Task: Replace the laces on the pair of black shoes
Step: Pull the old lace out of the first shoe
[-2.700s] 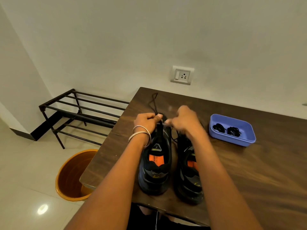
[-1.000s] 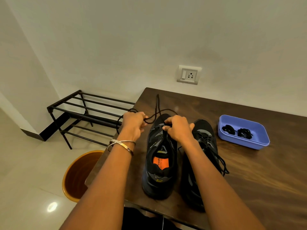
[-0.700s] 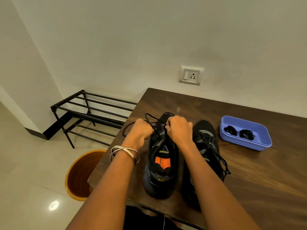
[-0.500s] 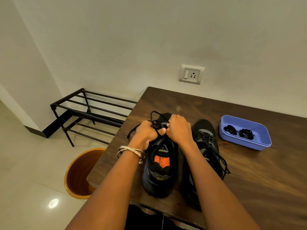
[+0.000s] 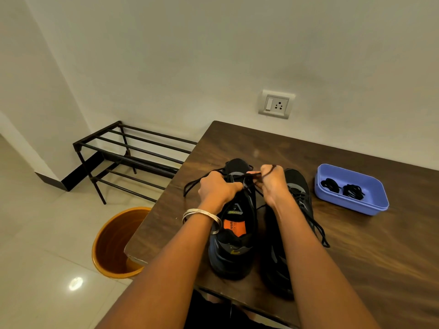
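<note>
Black shoes stand side by side near the front edge of the brown surface (image 5: 380,257). We see the left hand (image 5: 217,188) and right hand (image 5: 273,184) both pinching the black lace (image 5: 197,180) over the left shoe (image 5: 234,229). The right shoe (image 5: 299,193) has its laces in. A blue tray (image 5: 377,205) by the right edge holds two lace bundles (image 5: 342,187).

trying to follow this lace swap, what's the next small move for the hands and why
Probably keep drawing the lace out of the left shoe. Both the left hand and right hand grip it over the toe end, the strand runs between them, and a loose end trails left. The right shoe is still laced, and two coiled laces wait in the tray.
</note>
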A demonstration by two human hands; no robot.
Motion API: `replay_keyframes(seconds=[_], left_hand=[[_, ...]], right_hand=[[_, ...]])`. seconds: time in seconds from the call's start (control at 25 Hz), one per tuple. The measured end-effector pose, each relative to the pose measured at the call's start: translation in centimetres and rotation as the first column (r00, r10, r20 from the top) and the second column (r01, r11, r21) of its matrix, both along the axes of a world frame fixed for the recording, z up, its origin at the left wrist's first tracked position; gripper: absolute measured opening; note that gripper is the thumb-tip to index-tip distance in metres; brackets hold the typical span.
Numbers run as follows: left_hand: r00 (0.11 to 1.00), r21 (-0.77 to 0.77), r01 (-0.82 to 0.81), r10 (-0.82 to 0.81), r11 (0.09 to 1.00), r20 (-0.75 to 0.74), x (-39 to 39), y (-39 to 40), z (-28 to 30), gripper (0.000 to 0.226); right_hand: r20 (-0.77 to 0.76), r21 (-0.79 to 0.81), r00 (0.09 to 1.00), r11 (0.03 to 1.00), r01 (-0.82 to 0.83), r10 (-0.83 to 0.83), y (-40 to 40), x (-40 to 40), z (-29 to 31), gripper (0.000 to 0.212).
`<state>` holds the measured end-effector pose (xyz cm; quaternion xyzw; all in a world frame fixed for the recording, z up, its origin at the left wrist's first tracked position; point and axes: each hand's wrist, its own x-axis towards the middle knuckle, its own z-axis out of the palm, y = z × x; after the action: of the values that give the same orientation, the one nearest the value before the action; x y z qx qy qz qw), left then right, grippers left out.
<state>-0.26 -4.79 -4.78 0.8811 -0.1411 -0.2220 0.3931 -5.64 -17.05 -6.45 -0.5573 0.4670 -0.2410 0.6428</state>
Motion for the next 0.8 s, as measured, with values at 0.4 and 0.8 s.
replay_keyframes(seconds=[0.4,0.8], left_hand=[[0.989,-0.128,-0.025,0.006,0.991,-0.148,1.1,0.5,-0.4,0.039],[0.992,-0.071,0.035,-0.043,0.997,-0.116,1.8,0.3,-1.2,0.049]], right_hand=[[-0.646,-0.683,0.763,0.431,-0.590,0.021,2.1,0.0,1.2,0.019],[-0.165,-0.227,0.985,0.974,0.008,-0.047,0.0,-3.1,2.2,0.026]])
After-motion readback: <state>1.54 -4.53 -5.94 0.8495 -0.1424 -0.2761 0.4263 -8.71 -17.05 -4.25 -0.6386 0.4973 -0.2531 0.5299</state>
